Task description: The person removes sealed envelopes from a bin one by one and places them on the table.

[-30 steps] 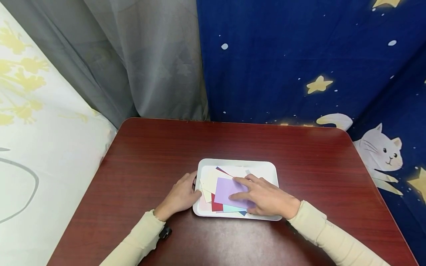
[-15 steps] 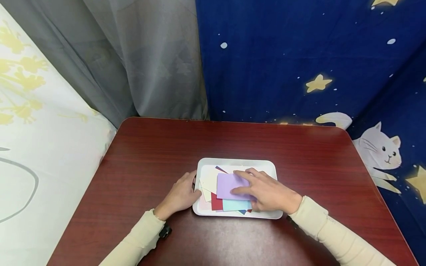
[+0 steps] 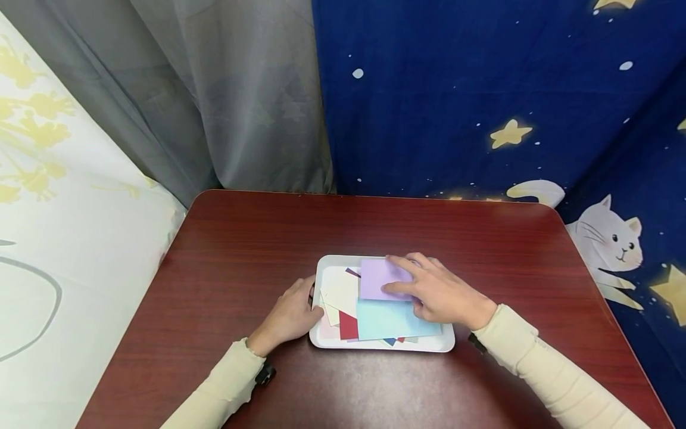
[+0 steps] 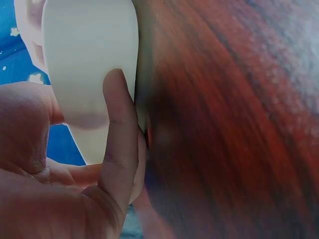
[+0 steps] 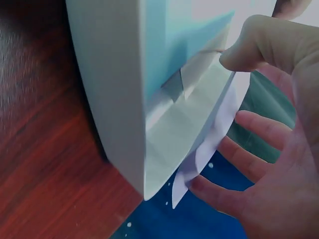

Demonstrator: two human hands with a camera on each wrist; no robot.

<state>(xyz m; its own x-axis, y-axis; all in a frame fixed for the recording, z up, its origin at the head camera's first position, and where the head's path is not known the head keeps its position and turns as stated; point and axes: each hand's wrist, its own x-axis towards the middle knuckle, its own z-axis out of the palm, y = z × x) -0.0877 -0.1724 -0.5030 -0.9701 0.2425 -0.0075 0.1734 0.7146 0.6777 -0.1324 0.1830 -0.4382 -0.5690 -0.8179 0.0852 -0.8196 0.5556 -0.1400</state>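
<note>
A shallow white tray (image 3: 343,260) holds loose coloured paper. My left hand (image 3: 289,313) grips its left end; in the left wrist view, one finger lies along the white wall (image 4: 89,59) and the thumb reaches over the rim. Spread nearly straight, the fingers of my right hand (image 3: 445,293) rest on a purple sheet (image 3: 373,279), whose far edge meets the tray's back rim. In the right wrist view, the purple sheet (image 5: 207,144) bends under the fingertips, with the thumb tip at its edge. A light blue sheet (image 3: 388,322) lies in front of it.
Cream sheets (image 3: 341,293) and a red sheet (image 3: 348,326) lie at the tray's left, and small coloured corners show along its front. The tray stands on a dark red wooden table (image 3: 257,238). Behind hang a grey curtain (image 3: 257,95) and a blue star-patterned one (image 3: 418,107).
My right hand has moved the purple sheet toward the back of the tray and slightly right, uncovering much of the light blue sheet. My left hand has stayed on the tray's end.
</note>
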